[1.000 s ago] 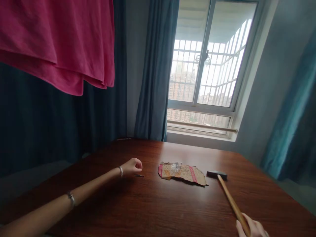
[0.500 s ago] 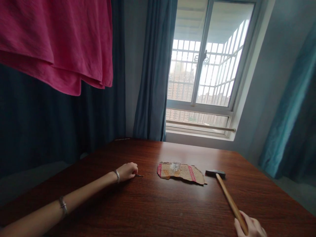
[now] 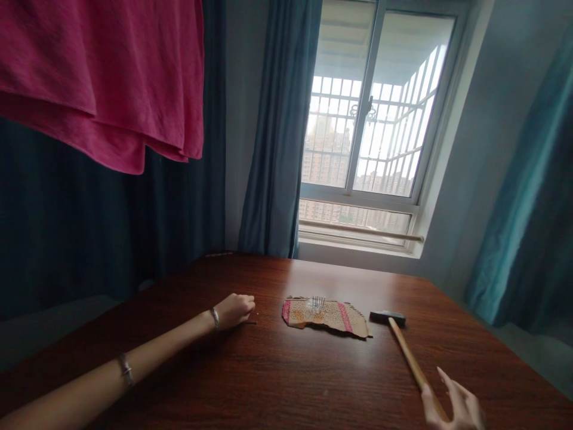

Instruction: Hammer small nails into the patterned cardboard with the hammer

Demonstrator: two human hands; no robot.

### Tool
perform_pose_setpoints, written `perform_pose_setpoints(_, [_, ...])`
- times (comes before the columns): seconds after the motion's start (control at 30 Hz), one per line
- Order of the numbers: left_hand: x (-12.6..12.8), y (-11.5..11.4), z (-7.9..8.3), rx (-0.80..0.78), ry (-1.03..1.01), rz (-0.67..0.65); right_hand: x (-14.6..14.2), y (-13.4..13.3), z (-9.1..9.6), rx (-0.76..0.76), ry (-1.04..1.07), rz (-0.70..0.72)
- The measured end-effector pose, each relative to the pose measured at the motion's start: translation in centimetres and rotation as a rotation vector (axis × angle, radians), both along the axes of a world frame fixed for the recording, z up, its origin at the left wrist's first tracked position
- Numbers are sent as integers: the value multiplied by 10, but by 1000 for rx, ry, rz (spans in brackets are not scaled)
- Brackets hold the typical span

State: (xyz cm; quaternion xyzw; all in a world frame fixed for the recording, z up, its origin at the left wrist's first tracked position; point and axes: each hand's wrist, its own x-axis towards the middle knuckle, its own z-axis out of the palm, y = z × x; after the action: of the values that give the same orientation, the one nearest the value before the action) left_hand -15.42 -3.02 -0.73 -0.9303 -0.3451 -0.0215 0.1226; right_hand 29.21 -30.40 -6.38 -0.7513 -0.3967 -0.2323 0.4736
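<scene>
My left hand (image 3: pixel 236 310) is over the table at left of centre, its fingers curled together; what they hold, if anything, is hidden. A thin dark nail-like piece (image 3: pixel 252 323) lies just below its fingertips, and a tiny pale speck shows beside them. My right hand (image 3: pixel 456 403) is at the lower right with its fingers spread apart around the end of a hammer (image 3: pixel 408 352). The hammer lies on the table, its dark head away from me. Between the hands is a torn piece of cardboard (image 3: pixel 329 316) with pink stripes; several nails (image 3: pixel 318 302) stand upright at its far edge.
The brown wooden table (image 3: pixel 286 382) reaches toward a barred window (image 3: pixel 358 137). Blue curtains (image 3: pixel 280 149) hang at the left and right. A pink cloth (image 3: pixel 147 83) hangs at the upper left, above the table's level.
My right hand has loosened its fingers from the hammer handle and spread them. My left hand has shifted slightly right, with its fingers still curled.
</scene>
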Motion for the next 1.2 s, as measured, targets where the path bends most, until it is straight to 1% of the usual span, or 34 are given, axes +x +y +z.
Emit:
perform_pose_setpoints(0.03, [6,-2,2,29,-10,-45,-12,4,9,25,27,54])
perform_pose_setpoints(0.07, [14,-5,5,61,-21,-101,-25,10,19,28,81,140])
perform_pose_setpoints(0.1, [23,-9,8,95,-28,-171,-40,18,29,16,180,257])
perform_pose_setpoints(0.17, [43,-18,13,175,-54,-320,-72,37,46,-45,389,543])
perform_pose_setpoints(0.2, [54,-23,14,222,-80,-386,-88,48,53,-53,486,647])
perform_pose_setpoints(0.27, [73,-33,16,290,-119,-521,-114,72,61,-95,648,802])
perform_pose_setpoints(0.3, [82,-38,17,319,-127,-573,-125,84,63,-146,710,877])
perform_pose_setpoints(0.37, [95,-45,16,360,-146,-642,-139,105,62,-239,828,984])
perform_pose_setpoints(0.43, [105,-51,14,382,-168,-683,-146,121,57,-328,929,1008])
perform_pose_setpoints(0.53, [112,-57,11,387,-191,-719,-150,135,50,-376,957,1014])
perform_pose_setpoints(0.7, [113,-61,11,371,-190,-752,-157,138,46,-471,975,1061])
perform_pose_setpoints(0.9, [112,-61,14,392,-116,-791,-162,143,44,-478,972,1083])
perform_pose_setpoints(0.97, [113,-61,13,386,-118,-801,-160,145,44,-525,973,1118])
perform_pose_setpoints(1.07, [115,-61,11,359,-173,-809,-154,150,43,-596,965,1176])
perform_pose_setpoints(1.13, [117,-58,10,350,-211,-793,-146,156,43,-584,947,1152])
perform_pose_setpoints(1.2, [119,-53,10,338,-262,-756,-133,165,44,-531,904,1081])
